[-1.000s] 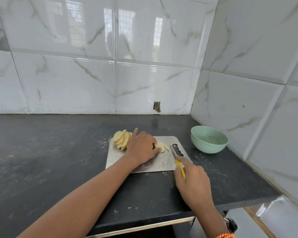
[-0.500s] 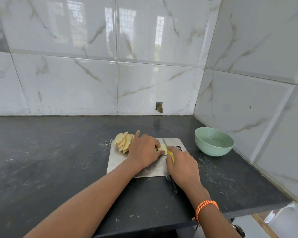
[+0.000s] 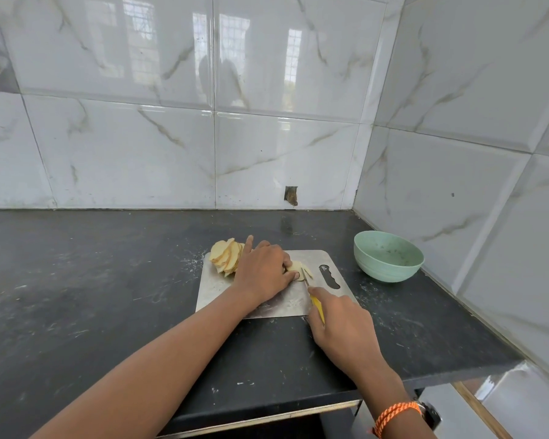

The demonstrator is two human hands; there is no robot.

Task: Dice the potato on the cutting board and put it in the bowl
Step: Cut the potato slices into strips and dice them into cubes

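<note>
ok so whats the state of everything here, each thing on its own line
potato slices: cut, piled at the board's far left corner
potato piece: partly cut, held down on the board
cutting board: flat on the counter
knife: blade at the potato piece
bowl: upright, no potato visible inside
left hand: holds the potato piece
right hand: grips the knife

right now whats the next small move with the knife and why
Probably press the knife down through the potato piece: the right hand grips its yellow handle, the blade sits at the piece, and the left hand pins it on the cutting board.
</note>
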